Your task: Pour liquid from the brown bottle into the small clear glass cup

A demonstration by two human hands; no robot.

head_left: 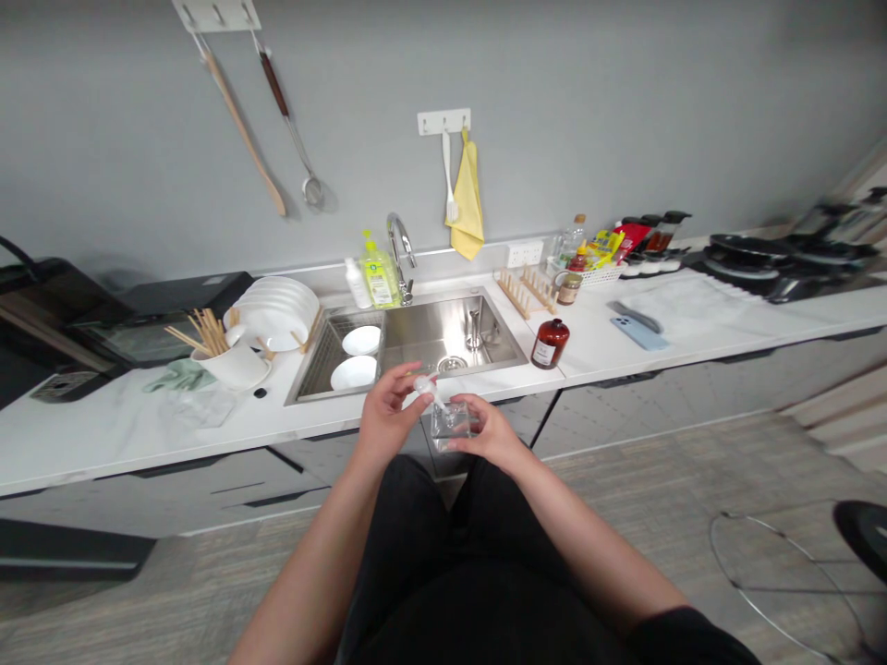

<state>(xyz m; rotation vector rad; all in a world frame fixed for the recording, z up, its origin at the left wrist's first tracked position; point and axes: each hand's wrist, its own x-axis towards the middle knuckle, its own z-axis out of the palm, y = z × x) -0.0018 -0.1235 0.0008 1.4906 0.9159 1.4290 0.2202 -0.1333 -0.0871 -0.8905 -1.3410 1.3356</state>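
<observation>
I have the left hand [390,412] pinching a white plastic pump top [425,386], slanted at the mouth of a small, clear, square-sided bottle [449,433] that the right hand [493,434] grips by its side. Both pieces are held up before the front edge of the white marbled countertop [156,441]. I judge the pump unfastened, its seating not yet done; whether its tube sits inside, I can't tell. A brown, white-labelled bottle [551,344] stands untouched beside the right front corner of the stainless-steel sink [430,328].
</observation>
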